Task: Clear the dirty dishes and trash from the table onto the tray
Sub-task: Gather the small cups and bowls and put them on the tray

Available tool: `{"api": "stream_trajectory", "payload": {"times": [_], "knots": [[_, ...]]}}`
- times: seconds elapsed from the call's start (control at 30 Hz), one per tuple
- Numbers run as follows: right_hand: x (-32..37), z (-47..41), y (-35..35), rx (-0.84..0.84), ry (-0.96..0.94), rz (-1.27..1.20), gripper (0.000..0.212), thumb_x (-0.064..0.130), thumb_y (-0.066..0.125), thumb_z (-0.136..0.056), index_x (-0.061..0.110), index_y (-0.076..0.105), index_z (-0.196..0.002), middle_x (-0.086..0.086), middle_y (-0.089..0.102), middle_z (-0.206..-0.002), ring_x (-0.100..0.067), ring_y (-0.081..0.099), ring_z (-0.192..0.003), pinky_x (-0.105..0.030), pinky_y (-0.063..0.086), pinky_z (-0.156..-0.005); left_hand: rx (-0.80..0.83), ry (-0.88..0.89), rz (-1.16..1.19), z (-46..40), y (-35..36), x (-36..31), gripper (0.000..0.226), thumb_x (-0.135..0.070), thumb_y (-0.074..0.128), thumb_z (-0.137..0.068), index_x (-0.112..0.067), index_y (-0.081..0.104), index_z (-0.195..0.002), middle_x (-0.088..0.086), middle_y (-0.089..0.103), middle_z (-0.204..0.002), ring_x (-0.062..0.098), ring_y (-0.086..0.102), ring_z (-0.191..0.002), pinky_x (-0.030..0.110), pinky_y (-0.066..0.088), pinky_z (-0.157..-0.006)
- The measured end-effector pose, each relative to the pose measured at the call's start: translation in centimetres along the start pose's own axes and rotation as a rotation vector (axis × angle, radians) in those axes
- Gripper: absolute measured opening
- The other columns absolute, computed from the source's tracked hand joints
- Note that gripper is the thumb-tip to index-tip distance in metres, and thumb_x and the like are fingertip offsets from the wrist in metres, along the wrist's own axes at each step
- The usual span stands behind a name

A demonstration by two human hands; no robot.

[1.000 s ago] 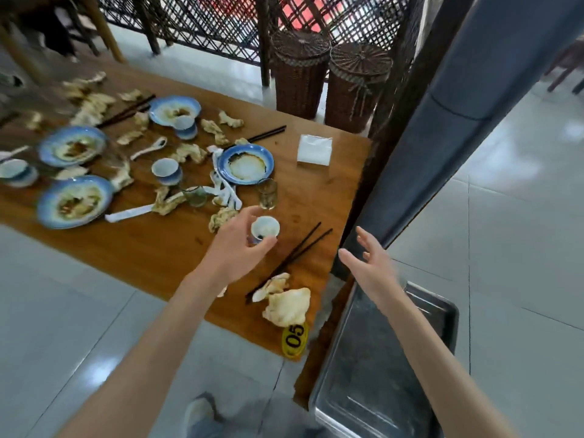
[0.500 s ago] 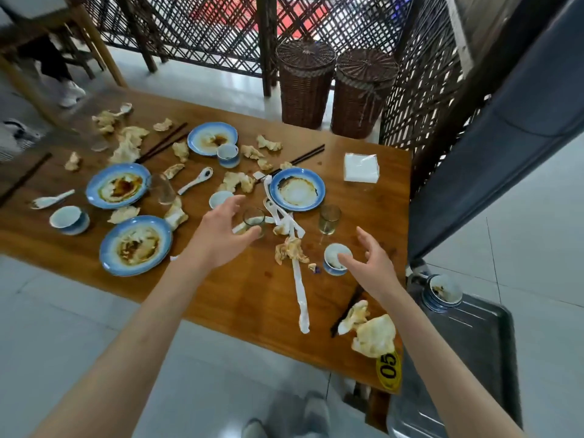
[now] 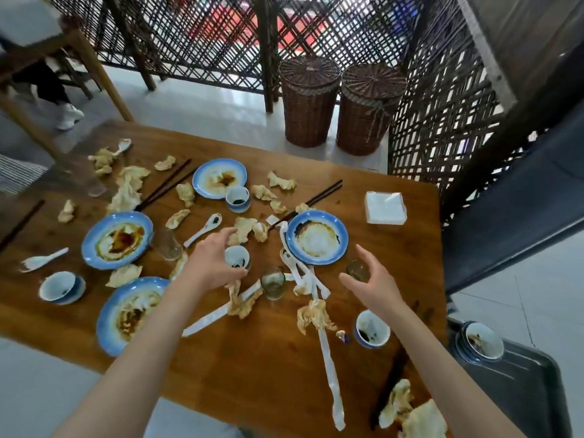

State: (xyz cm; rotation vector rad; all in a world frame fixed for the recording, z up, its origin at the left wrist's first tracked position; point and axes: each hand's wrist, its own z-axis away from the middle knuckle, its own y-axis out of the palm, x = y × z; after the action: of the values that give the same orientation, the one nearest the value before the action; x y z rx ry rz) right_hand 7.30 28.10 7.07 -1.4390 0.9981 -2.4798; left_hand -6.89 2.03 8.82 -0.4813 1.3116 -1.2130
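Observation:
My left hand (image 3: 210, 262) curves round a small white cup (image 3: 237, 257) in the middle of the wooden table (image 3: 252, 368). Its fingers lie above the cup and its thumb below, without a clear grip. My right hand (image 3: 374, 286) is spread, and a small glass (image 3: 356, 269) stands between its thumb and forefinger. Around them lie blue-rimmed dirty plates (image 3: 317, 238) (image 3: 117, 240) (image 3: 132, 311) (image 3: 219, 178), another cup (image 3: 371, 330), a glass (image 3: 273, 284), crumpled tissues (image 3: 316, 314) and paper strips (image 3: 330, 368). The dark metal tray (image 3: 521, 393) at lower right holds one bowl (image 3: 483, 341).
Chopsticks (image 3: 311, 200), spoons (image 3: 203, 230) and a napkin stack (image 3: 384, 207) also lie on the table. Two wicker baskets (image 3: 308, 99) stand behind it by a lattice screen. A wooden chair (image 3: 79, 64) and a person's legs are at top left.
My left hand left the cup near the table's front and reached left to the middle cup. My right hand moved forward from that front cup to the small glass.

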Motion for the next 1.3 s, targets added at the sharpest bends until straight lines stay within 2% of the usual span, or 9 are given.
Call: {"api": "stream_trajectory", "payload": {"times": [0.23, 0.4, 0.63, 0.83, 0.97, 1.07, 1.17, 1.3], "knots": [[1.3, -2.7, 1.8, -0.061, 0.063, 0.043, 0.074, 0.036, 0.069, -0.083, 0.032, 0.029, -0.144, 0.005, 0.033, -0.151, -0.018, 0.035, -0.136, -0.037, 0.041, -0.101, 0.244, 0.013, -0.262, -6.1, 0.6, 1.6, 0.106, -0.035, 0.087, -0.059, -0.032, 0.025, -0.145, 0.0, 0.032, -0.148, 0.024, 0.033, -0.134, 0.04, 0.04, -0.105], [1.6, -3.1, 3.1, -0.112, 0.108, 0.012, 0.074, 0.037, 0.068, -0.083, 0.03, 0.029, -0.145, 0.005, 0.033, -0.151, -0.018, 0.032, -0.137, -0.038, 0.037, -0.104, 0.368, 0.161, -0.501, -9.0, 1.6, 2.4, 0.107, -0.045, 0.086, -0.056, -0.033, 0.027, -0.143, -0.001, 0.035, -0.146, 0.025, 0.04, -0.128, 0.04, 0.044, -0.099], [2.9, -3.7, 5.6, -0.186, 0.115, -0.007, 0.073, 0.036, 0.07, -0.082, 0.028, 0.031, -0.144, 0.005, 0.037, -0.148, -0.016, 0.035, -0.135, -0.034, 0.039, -0.102, 0.425, 0.239, -0.556, -9.8, 3.2, 4.8, 0.107, -0.042, 0.086, -0.058, -0.029, 0.024, -0.144, 0.0, 0.03, -0.149, 0.025, 0.038, -0.13, 0.039, 0.042, -0.101], [3.4, -4.7, 6.0, -0.182, 0.103, 0.019, 0.073, 0.036, 0.07, -0.082, 0.029, 0.032, -0.143, 0.005, 0.039, -0.146, -0.014, 0.037, -0.133, -0.031, 0.041, -0.099, 0.378, 0.252, -0.509, -10.0, 4.2, 5.3, 0.095, -0.034, 0.085, -0.062, -0.027, 0.031, -0.141, 0.001, 0.038, -0.144, 0.023, 0.042, -0.127, 0.034, 0.045, -0.098], [3.9, -5.0, 6.5, -0.175, 0.101, 0.035, 0.071, 0.032, 0.069, -0.084, 0.027, 0.032, -0.144, 0.003, 0.04, -0.146, -0.015, 0.038, -0.132, -0.03, 0.042, -0.098, 0.343, 0.253, -0.356, -10.8, 3.0, 5.5, 0.094, -0.035, 0.085, -0.06, -0.027, 0.035, -0.138, -0.001, 0.044, -0.138, 0.021, 0.045, -0.122, 0.031, 0.046, -0.095], [4.3, -5.2, 6.8, -0.191, 0.085, 0.056, 0.069, 0.029, 0.068, -0.085, 0.026, 0.033, -0.144, 0.002, 0.04, -0.146, -0.016, 0.038, -0.133, -0.034, 0.042, -0.101, 0.198, 0.234, -0.141, -12.9, 0.8, 5.1, 0.086, -0.032, 0.084, -0.056, -0.022, 0.04, -0.13, 0.0, 0.052, -0.126, 0.02, 0.049, -0.114, 0.03, 0.046, -0.089], [4.1, -4.9, 7.1, -0.212, 0.087, 0.081, 0.068, 0.032, 0.068, -0.084, 0.029, 0.034, -0.143, 0.005, 0.04, -0.146, -0.014, 0.037, -0.133, -0.034, 0.041, -0.102, -0.005, 0.259, -0.029, -16.2, -1.1, 4.6, 0.077, -0.031, 0.083, -0.059, -0.017, 0.044, -0.124, 0.002, 0.055, -0.112, 0.022, 0.052, -0.106, 0.027, 0.042, -0.081], [3.1, -4.4, 6.7, -0.237, 0.12, 0.098, 0.065, 0.03, 0.067, -0.085, 0.03, 0.035, -0.142, 0.007, 0.039, -0.147, -0.013, 0.036, -0.134, -0.034, 0.039, -0.103, -0.123, 0.255, -0.01, -20.2, -1.5, 4.1, 0.081, -0.033, 0.082, -0.064, -0.013, 0.043, -0.133, 0.008, 0.052, -0.124, 0.027, 0.046, -0.114, 0.037, 0.04, -0.096]]}}
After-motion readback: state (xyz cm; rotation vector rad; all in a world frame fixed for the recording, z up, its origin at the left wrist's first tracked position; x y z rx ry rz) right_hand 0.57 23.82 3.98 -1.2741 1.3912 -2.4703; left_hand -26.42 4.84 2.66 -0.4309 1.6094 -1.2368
